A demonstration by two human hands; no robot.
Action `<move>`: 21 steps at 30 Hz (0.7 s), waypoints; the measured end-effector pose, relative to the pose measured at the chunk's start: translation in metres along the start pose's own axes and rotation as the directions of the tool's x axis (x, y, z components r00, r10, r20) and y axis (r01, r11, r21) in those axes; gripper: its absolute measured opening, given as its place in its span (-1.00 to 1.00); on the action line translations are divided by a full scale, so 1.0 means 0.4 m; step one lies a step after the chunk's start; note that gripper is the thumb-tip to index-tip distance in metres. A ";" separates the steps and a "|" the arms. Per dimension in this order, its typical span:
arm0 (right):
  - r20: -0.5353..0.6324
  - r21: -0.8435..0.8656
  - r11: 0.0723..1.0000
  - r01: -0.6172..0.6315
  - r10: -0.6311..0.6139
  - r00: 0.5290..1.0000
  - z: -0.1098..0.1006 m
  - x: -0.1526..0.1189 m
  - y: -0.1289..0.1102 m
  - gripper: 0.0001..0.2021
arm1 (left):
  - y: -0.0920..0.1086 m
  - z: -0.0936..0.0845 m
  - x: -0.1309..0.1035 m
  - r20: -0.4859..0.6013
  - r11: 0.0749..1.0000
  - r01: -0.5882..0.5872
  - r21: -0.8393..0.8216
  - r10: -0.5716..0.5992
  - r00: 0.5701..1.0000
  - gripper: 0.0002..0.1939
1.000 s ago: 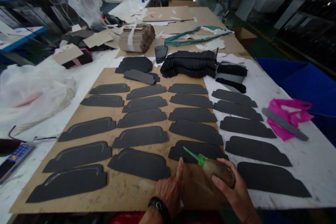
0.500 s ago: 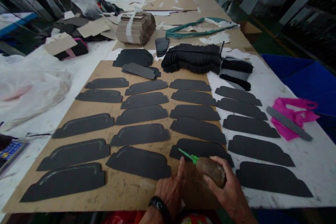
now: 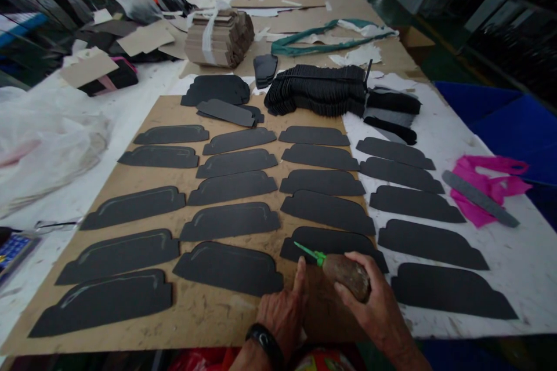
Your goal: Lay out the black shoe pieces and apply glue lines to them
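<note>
Bottle point(image 3: 348, 276), brown and rounded, sits in the right hand point(image 3: 378, 304), whose thumb and fingers are wrapped partway round its body; its green nozzle point(image 3: 310, 252) points left and away, with the tip over the left end of the nearest dark piece point(image 3: 343, 247) in the third column from the left; whether the tip touches the surface, I cannot tell; the left hand point(image 3: 279, 308), with a black band point(image 3: 264, 343) at its wrist, has its index finger stretched out to the near edge of that same piece, the other fingers curled under, and what they may hold is hidden; this dark piece lies flat on the brown cardboard point(image 3: 217, 324), just right of the curved dark piece point(image 3: 228, 269) that bears a pale line near its far edge; to do this well, I would keep the fingertip pressing lightly so that the piece does not slide, yet clear of the nozzle's path; hold the tip low and at an even slant; squeeze gently and steadily, since a sudden squeeze could leave a blob; and travel smoothly just inside the far edge, much as the pale line point(image 3: 82, 290) on the near-left piece point(image 3: 108, 305) runs, without spilling onto the cardboard.
</note>
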State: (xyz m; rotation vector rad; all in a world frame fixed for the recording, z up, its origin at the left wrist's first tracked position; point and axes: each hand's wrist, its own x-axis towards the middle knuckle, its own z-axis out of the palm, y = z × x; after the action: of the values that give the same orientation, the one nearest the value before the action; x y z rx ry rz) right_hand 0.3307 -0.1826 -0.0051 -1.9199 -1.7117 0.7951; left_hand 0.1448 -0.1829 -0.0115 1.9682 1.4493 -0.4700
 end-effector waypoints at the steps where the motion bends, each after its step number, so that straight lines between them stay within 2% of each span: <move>1: 0.002 0.000 1.000 -0.009 0.009 1.000 -0.001 0.001 -0.002 -0.61 | 0.000 0.001 0.000 -0.005 1.000 0.000 -0.002 0.000 1.000 -0.20; 6: 0.028 0.012 0.998 -0.054 0.054 0.998 -0.004 0.003 -0.010 -0.60 | -0.001 -0.008 0.001 0.024 1.000 -0.001 -0.023 0.002 1.000 -0.16; 17: -0.029 0.015 0.999 -0.052 0.052 0.998 0.000 -0.004 0.003 -0.59 | 0.001 -0.015 0.003 0.057 0.999 0.012 -0.041 -0.010 0.998 -0.29; 21: -0.014 0.012 0.998 -0.057 0.057 0.998 -0.006 -0.003 -0.003 -0.60 | -0.001 -0.021 0.006 0.106 0.999 0.020 -0.028 -0.017 0.994 -0.32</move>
State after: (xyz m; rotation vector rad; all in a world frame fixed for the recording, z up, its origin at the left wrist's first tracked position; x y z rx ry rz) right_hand 0.3313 -0.1836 -0.0024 -1.9697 -1.6470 0.8090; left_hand 0.1443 -0.1754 -0.0070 1.8799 1.4016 -0.5498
